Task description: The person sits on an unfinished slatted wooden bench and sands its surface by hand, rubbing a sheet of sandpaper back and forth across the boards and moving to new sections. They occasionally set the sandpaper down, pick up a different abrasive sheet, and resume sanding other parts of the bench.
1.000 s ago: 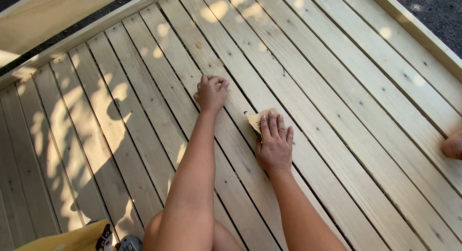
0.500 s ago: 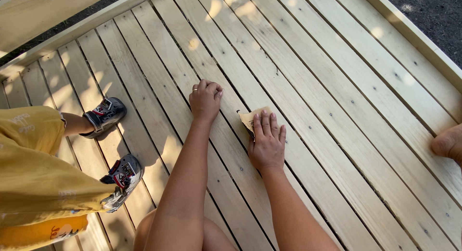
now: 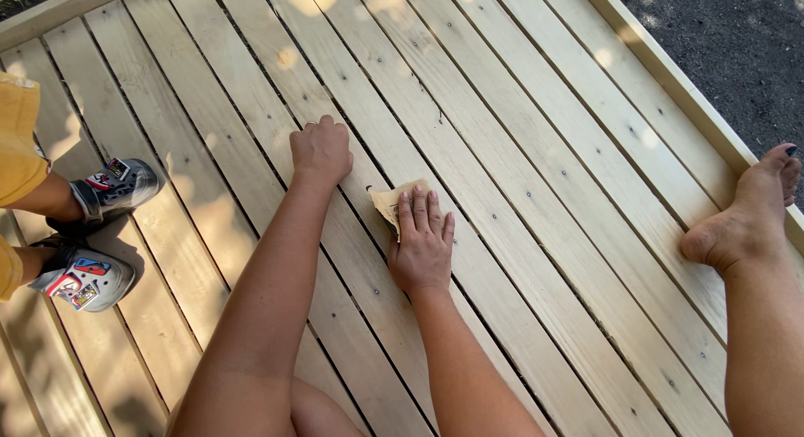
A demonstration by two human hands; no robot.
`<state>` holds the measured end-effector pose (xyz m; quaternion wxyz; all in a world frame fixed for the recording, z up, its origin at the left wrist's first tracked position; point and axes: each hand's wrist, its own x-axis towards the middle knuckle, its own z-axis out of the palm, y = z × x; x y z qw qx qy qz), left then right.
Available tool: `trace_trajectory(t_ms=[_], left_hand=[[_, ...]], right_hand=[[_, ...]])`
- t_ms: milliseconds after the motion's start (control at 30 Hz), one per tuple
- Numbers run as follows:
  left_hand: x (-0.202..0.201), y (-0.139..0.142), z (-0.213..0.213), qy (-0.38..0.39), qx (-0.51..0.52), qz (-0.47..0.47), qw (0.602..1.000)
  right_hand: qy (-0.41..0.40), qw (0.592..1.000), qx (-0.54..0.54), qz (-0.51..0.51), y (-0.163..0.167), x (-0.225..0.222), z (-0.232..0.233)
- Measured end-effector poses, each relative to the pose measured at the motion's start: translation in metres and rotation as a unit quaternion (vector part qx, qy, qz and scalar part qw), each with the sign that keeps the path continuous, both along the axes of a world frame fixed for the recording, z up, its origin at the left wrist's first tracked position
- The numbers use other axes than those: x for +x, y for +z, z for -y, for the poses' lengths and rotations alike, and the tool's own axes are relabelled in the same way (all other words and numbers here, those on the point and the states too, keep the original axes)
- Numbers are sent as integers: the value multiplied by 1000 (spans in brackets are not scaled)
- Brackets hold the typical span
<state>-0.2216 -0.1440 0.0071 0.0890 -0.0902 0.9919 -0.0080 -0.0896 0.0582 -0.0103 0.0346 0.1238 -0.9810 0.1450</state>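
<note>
Tan sandpaper [image 3: 395,201] lay pinned under the flat, open right hand [image 3: 421,249]; at ten o'clock, the left hand [image 3: 320,151] rested clenched on the wooden deck [image 3: 536,152].

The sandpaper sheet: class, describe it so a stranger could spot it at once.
Start at the pale wooden deck and find the two arms reaching up from the bottom edge. Under the flat right hand lies the sandpaper sheet, the only tan, curled scrap on the boards.

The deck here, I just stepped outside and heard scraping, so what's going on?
A person kneels on a pale wooden deck. Their right hand lies flat on a piece of tan sandpaper, pressing it onto a board. Their left hand is curled in a fist, braced on the boards. Someone in yellow clothes with grey shoes stands at the left; a bare foot rests at the right edge.
</note>
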Motion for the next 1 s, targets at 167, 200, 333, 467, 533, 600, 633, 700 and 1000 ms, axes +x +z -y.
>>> trace_trajectory(t_ms=[167, 200, 333, 467, 533, 600, 633, 700, 1000], left_hand=[[1, -23, -3, 17, 41, -98, 994], [0, -27, -2, 16, 41, -112, 993], [-4, -25, 12, 29, 63, -121, 990], [9, -6, 22, 58, 196, -126, 971], [17, 2, 17, 57, 258, -128, 956], [21, 6, 8, 37, 292, -132, 947], [21, 7, 5, 34, 276, -142, 950], [21, 5, 0, 29, 243, -162, 956], [46, -27, 19, 8, 178, -298, 938]], right_hand=[[3, 1000, -2, 7, 3, 3, -3], [2, 1000, -1, 7, 4, 3, -4], [0, 1000, -3, -2, 2, 2, -4], [-1, 1000, 2, -1, 1, 2, -3], [-2, 1000, 4, 7, 1, 2, -4], [-4, 1000, 10, 16, 2, 2, -4], [-5, 1000, 14, 20, 2, 2, -3], [-6, 999, 21, 23, 3, 2, -3], [-4, 999, 22, 27, 3, 1, -2]])
